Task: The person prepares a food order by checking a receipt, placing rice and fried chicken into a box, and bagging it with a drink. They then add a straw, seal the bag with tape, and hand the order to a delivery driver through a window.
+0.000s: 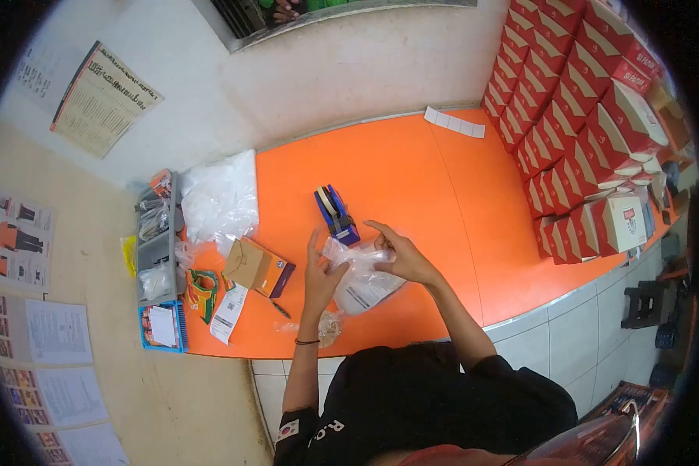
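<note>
A translucent white plastic bag (359,289) lies near the front of the orange table, with printed text showing through its lower part. My left hand (318,281) is at the bag's left upper edge, index finger raised and thumb apart, the remaining fingers curled at the plastic. On the other side, my right hand (405,260) has its index finger stretched out and its other fingers bent on the bag's upper right edge. Just beyond the bag stands a blue tape dispenser (336,217). A crumpled clear bag (330,329) is beside my left wrist.
Left of my hands are an orange and brown box (260,266), a pen (281,309), a printed slip (228,314) and a green-orange packet (203,293). White plastic bags (221,194) lie beside a grey organizer (157,241). Stacked red-white boxes (575,132) line the right.
</note>
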{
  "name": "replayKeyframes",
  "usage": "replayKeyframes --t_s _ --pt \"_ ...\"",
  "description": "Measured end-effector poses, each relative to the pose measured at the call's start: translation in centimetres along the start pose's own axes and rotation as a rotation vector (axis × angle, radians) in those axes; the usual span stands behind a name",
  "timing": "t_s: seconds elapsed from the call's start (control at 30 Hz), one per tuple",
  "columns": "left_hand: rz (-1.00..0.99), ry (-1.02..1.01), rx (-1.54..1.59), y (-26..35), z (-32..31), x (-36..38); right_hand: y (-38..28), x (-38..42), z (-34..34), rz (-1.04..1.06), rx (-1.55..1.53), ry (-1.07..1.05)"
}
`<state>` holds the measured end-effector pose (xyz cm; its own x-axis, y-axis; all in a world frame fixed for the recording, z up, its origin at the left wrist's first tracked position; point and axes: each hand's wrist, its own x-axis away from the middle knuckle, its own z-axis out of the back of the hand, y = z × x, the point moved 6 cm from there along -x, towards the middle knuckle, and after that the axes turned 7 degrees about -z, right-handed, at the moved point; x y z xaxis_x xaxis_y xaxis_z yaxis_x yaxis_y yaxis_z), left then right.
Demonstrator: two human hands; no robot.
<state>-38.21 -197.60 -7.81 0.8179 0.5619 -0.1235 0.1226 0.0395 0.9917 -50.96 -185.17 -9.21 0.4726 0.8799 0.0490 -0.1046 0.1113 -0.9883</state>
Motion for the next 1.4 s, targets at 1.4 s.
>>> replayKeyframes --t_s 1.4 --pt "0.045 0.086 0.747 -7.0 -6.8 7.1 -15.2 8.4 -1.0 0.388 0.648 0.422"
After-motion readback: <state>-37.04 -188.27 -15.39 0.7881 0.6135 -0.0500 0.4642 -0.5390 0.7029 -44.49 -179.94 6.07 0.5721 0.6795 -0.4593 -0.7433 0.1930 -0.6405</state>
